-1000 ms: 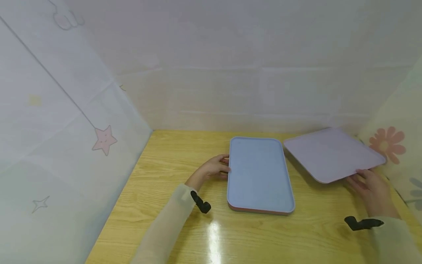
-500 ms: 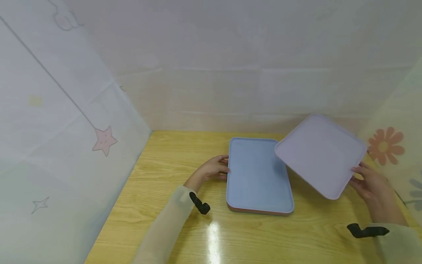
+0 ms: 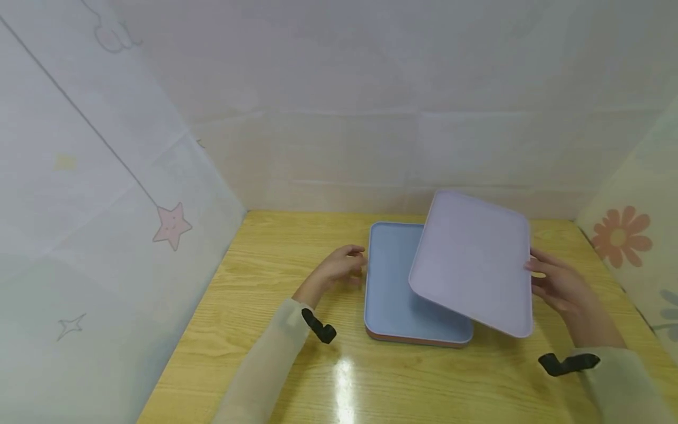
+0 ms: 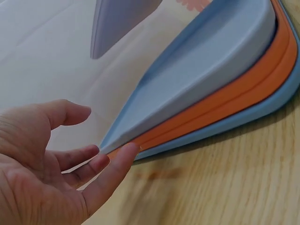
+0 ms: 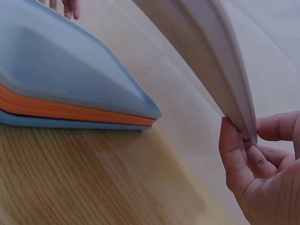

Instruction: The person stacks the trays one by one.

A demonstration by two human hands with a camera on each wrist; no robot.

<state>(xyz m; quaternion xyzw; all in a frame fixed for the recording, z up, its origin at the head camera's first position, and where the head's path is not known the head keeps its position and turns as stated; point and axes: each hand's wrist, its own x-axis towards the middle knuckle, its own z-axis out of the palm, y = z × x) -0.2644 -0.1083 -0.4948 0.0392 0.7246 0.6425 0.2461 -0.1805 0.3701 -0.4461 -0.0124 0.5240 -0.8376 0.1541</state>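
Observation:
A stack of trays lies on the wooden table, with a blue tray (image 3: 392, 282) on top, an orange tray (image 4: 225, 103) under it and another blue tray (image 4: 206, 136) at the bottom. Above the stack's right part, a lilac tray (image 3: 477, 259) is held tilted in the air. My right hand (image 3: 561, 288) pinches its right edge between thumb and fingers, clearly seen in the right wrist view. Beside the stack's left edge is my left hand (image 3: 336, 271), its fingers loosely bent and holding nothing. In the left wrist view its fingertips (image 4: 129, 152) lie close to the stack's side.
The wooden table (image 3: 286, 241) runs back to a pale cloth wall (image 3: 339, 147). More printed cloth stands at the left and right, with a pink star (image 3: 172, 226) and a red flower (image 3: 621, 235) on it.
My right hand has lifted the lilac tray from the right side and brought it leftward over the stack, turning it. The left hand has eased slightly off the stack's edge.

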